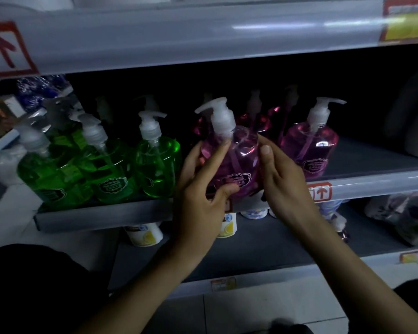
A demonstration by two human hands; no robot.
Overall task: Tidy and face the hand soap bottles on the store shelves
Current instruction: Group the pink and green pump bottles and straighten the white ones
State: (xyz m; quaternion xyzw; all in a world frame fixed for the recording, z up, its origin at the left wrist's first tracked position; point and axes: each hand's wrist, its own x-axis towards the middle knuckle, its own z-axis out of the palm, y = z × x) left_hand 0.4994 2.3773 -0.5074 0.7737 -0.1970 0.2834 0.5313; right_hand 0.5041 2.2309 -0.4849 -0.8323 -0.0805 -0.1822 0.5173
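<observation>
— At the shelf's [101, 218] front edge, the pink bottle [232, 160] stands upright?
— Yes! The left hand [203, 186] and right hand [282, 179] grip its sides. The label [237, 180] seems forward, and the pump [210, 106] points left.

Red up-arrow tag [4, 50] on upper shelf edge [203, 39], second arrow tag [321, 192] on middle shelf edge [372, 184], bottle labels [111, 185] too blurred

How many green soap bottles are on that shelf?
4 green bottles: front left, front middle, front right, one behind the left pair. Dim pumps farther back suggest more hidden.
</observation>
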